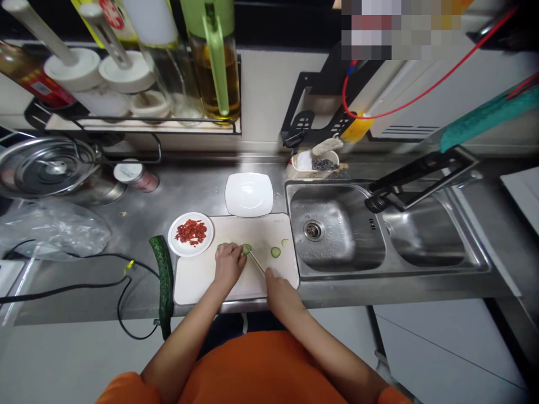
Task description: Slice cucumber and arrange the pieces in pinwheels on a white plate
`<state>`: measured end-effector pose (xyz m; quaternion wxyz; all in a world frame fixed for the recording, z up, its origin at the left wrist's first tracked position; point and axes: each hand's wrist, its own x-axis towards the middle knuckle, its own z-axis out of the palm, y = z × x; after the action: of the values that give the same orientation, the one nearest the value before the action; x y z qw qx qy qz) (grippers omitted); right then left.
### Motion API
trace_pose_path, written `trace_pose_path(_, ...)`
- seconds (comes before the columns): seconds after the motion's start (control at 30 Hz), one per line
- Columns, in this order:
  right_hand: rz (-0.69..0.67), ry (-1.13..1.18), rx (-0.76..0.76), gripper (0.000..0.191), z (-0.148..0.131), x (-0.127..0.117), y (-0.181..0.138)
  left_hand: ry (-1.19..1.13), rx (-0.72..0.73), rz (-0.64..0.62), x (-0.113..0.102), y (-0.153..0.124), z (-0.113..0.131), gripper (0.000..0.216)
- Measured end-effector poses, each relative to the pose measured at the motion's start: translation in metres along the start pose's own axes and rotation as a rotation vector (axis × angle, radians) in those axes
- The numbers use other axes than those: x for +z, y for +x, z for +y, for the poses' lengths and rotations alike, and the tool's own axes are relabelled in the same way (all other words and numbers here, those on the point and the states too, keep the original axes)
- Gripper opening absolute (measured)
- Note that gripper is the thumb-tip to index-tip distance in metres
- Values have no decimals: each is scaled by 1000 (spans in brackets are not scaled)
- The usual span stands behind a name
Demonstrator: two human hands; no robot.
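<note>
My left hand (229, 265) is closed over a piece of cucumber, pressing it to the cutting board (197, 280); most of that piece is hidden under the fingers. At its right end shows a green slice (246, 248), with the blade of a knife (256, 261) touching or very close to it. The knife's handle is wrapped in my right hand (280, 292). Two cucumber slices (275, 252) lie on the right part of the board. A long whole cucumber (163, 275) rests left of the board, its lower end over the counter's front edge.
A white plate (206, 248) of chopped red pieces (191, 232) overlaps the board's upper left corner. Behind the board is a white square dish (249, 193). The double sink (337, 224) adjoins on the right. Left are a black cable (84, 285), a plastic bag (54, 227) and a lidded pot (46, 168).
</note>
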<state>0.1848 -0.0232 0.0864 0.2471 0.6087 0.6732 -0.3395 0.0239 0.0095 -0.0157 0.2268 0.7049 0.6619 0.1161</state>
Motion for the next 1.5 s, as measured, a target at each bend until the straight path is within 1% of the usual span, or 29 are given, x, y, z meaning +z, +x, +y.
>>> trace_pose_path(0.2, -11, 12, 21, 39, -3, 0, 2, 20, 9, 4, -1, 0, 1, 23)
trace_pose_path(0.4, -19, 13, 2, 46, -5, 0, 4, 19, 14, -6, -2, 1, -1, 23)
trace_pose_path(0.6, 2, 30, -27, 48, -4, 5, 5, 23, 8, -8, -4, 2, 1, 25)
trace_pose_path(0.73, -8, 21, -11, 51, 1, 7, -3, 20, -7, -9, -5, 4, 3, 27)
trace_pose_path(0.87, -63, 52, 47, 52, 11, 10, -16, -2, -7, -28, -7, 9, 4, 26)
trace_pose_path(0.97, -95, 73, 63, 58, 21, 12, -25, -25, -43, -58, -8, 14, 7, 25)
trace_pose_path(1.07, -113, 85, 79, 60, 26, 12, -29, -43, -78, -74, -10, 19, 12, 19)
trace_pose_path(1.17, -120, 102, 86, 60, 27, 11, -29, -97, -65, -86, -15, 19, 15, 5)
trace_pose_path(1.2, -123, 104, 87, 60, 28, 11, -28, -132, -60, -89, -18, 18, 15, 5)
trace_pose_path(1.27, -130, 107, 91, 60, 28, 12, -28, -228, -89, -81, -25, 14, 10, 9)
trace_pose_path(1.37, -125, 116, 84, 61, 30, 15, -27, -356, -246, -3, -38, 7, -8, 12)
trace_pose_path(1.43, -112, 121, 76, 61, 31, 16, -26, -382, -338, 53, -44, 4, -23, 12)
trace_pose_path(1.5, -106, 119, 70, 63, 31, 16, -26, -375, -377, 67, -46, 2, -36, 13)
